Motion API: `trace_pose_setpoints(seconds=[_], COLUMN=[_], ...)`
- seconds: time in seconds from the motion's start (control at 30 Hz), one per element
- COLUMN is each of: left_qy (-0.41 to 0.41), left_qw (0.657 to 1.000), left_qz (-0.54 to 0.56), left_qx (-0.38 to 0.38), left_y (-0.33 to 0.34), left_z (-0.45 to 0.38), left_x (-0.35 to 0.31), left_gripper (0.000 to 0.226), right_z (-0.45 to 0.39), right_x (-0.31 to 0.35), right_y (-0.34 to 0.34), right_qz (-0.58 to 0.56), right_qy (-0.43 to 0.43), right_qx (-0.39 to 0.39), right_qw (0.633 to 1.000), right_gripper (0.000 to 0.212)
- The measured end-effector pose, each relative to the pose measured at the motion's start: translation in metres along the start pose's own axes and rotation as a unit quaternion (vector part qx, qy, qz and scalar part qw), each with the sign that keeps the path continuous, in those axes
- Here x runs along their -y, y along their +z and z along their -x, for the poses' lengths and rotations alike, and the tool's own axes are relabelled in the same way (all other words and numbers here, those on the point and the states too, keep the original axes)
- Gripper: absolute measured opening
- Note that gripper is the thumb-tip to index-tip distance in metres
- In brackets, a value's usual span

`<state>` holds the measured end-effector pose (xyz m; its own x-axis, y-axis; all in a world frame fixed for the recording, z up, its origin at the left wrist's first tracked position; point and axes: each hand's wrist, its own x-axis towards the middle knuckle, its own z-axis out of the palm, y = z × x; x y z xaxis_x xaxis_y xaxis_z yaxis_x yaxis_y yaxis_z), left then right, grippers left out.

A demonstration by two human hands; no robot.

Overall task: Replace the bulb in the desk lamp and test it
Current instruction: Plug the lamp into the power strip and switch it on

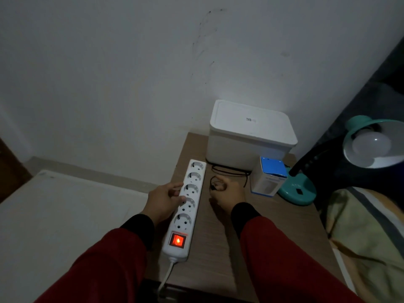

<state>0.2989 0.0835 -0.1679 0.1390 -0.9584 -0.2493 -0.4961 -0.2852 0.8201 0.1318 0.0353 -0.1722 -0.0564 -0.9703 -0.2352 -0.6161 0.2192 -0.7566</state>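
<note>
A teal desk lamp (298, 189) stands at the right of the small wooden table (218, 248), its shade (358, 125) tilted toward me with an unlit white bulb (371, 144) in it. My right hand (228, 191) is closed around the black plug at the end of the lamp's black cord (229, 170), just right of the white power strip (188, 204). My left hand (165, 199) rests on the strip's left side, fingers over the middle sockets. The strip's red switch (177, 240) glows. All sockets look free.
A white lidded box (249, 134) stands at the table's back against the wall. A blue and white bulb carton (270, 176) stands between it and the lamp base. Bedding (367, 232) lies to the right; a pale surface (65, 215) lies to the left.
</note>
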Motion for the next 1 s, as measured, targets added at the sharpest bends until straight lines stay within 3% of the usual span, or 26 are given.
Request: trace_pose_setpoints(seconds=[0.13,0.37,0.7,1.0], left_qy=[-0.003,-0.003,-0.009,-0.019], left_qw=[1.000,0.999,0.997,0.994], left_qz=[0.012,0.044,0.081,0.103], left_qx=[-0.007,-0.009,-0.017,-0.015], left_y=[0.001,0.002,0.003,0.004], left_z=[0.001,0.001,0.000,-0.001], left_x=[0.003,0.007,0.014,0.018], left_gripper=[0.048,0.045,0.042,0.040], right_z=[-0.002,0.004,-0.001,0.003], right_x=[0.016,0.031,0.032,0.018], right_y=[-0.001,0.015,0.029,0.046], right_qz=[-0.170,-0.205,-0.105,-0.079], right_qy=[-0.019,-0.091,-0.108,-0.130], right_qx=[-0.016,-0.039,-0.075,-0.089], right_qw=[0.985,0.974,0.986,0.984], right_gripper=[0.066,0.078,0.031,0.017])
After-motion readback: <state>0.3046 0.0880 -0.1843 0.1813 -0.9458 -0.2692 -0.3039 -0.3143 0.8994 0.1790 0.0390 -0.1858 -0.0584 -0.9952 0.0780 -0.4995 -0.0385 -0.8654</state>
